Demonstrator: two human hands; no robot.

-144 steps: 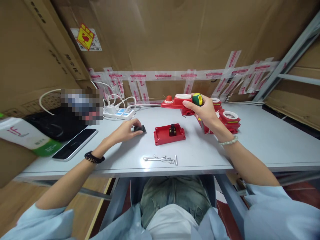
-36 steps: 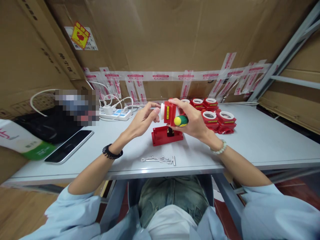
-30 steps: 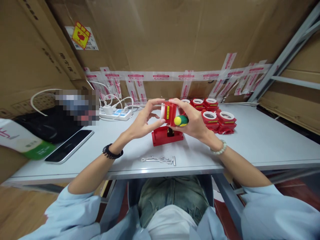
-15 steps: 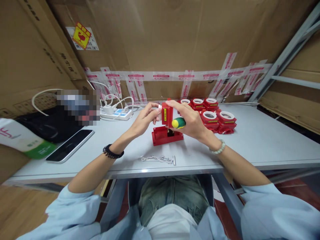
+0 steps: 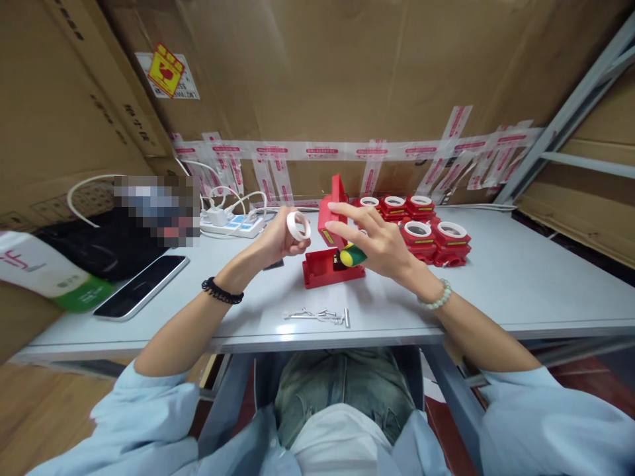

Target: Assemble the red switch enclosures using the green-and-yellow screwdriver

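Note:
My left hand [image 5: 284,237] is closed on a white ring [image 5: 298,226], held up over the table. In my right hand [image 5: 377,239] is a red housing [image 5: 331,219], tilted, with a yellow label on its side. That same hand also keeps a screwdriver with a green and yellow handle [image 5: 352,255] against the palm; its shaft is hidden. Below the hands lies an open red base [image 5: 322,268] with a dark part inside. Nearer the table edge, a small pile of screws and metal pins [image 5: 317,316] rests on the table.
Several red boxes with white rings [image 5: 417,230] stand in rows at the back right. A power strip [image 5: 238,226] with plugs and cables is at the back left. A phone [image 5: 141,287] and a white-green pack [image 5: 49,274] lie at left. Cardboard [image 5: 307,79] walls the back.
My left hand has come away to the left with the white ring, apart from the red housing. The housing in my right hand has turned and tilted.

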